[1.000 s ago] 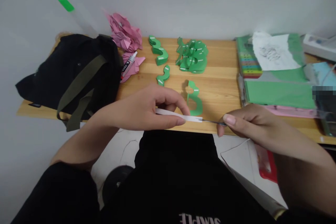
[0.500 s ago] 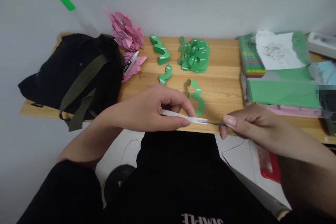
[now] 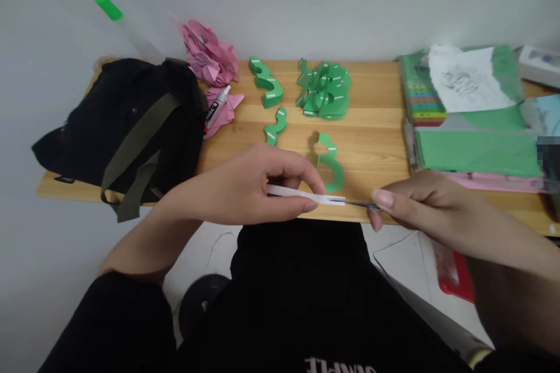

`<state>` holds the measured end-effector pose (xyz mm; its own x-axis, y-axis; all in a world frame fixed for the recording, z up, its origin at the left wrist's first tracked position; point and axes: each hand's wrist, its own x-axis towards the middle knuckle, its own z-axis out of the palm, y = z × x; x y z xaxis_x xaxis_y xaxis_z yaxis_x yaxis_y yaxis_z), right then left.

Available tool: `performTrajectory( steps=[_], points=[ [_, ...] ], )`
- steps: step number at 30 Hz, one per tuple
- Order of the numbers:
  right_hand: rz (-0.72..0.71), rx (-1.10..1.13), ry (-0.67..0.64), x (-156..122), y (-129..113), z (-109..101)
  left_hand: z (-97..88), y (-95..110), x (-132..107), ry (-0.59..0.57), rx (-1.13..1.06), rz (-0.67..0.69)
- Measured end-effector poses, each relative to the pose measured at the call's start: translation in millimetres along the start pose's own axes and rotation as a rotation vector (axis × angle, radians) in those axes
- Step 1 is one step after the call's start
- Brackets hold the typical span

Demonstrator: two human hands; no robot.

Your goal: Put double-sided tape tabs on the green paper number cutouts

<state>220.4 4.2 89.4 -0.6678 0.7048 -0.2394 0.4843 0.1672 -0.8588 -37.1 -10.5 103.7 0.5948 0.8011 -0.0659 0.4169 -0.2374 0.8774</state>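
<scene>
My left hand point(image 3: 249, 186) pinches a narrow white paper strip point(image 3: 306, 194) over the front edge of the wooden table point(image 3: 371, 145). My right hand point(image 3: 420, 207) is closed on a thin dark metal tool point(image 3: 356, 204), perhaps tweezers or small scissors. The tool's tip touches the right end of the strip. Just behind the strip a green paper shape point(image 3: 329, 163) stands on the table. More green curved pieces point(image 3: 324, 93) lie in a heap further back, with two smaller ones point(image 3: 266, 83) to their left.
A black bag point(image 3: 122, 122) with olive straps fills the table's left end. Crumpled pink paper point(image 3: 210, 58) and a glue tube point(image 3: 215, 109) lie behind it. Stacked green and pink paper sheets point(image 3: 472, 145) cover the right side. My dark-clothed lap is below.
Both hands hold nearly the same pose; the strip and tool have shifted slightly right in view as the camera moved a little.
</scene>
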Motion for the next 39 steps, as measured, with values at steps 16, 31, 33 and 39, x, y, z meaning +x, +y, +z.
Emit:
performTrajectory(
  steps=[16,31,33,39],
  points=[
    [0.083,-0.029,0.003,1.3,-6.4,-1.9,-0.3,3.9,1.1,-0.017,0.068,-0.003],
    [0.065,-0.063,0.066,-0.9,1.6,-2.7,6.4,-8.1,1.9,0.009,-0.012,-0.058],
    [0.088,-0.069,0.058,-2.2,2.0,-3.6,9.5,-11.4,2.7,0.003,-0.067,-0.062],
    [0.129,-0.059,0.031,-8.0,8.5,-5.8,18.7,-18.7,8.8,-0.049,-0.163,-0.031]
  ],
)
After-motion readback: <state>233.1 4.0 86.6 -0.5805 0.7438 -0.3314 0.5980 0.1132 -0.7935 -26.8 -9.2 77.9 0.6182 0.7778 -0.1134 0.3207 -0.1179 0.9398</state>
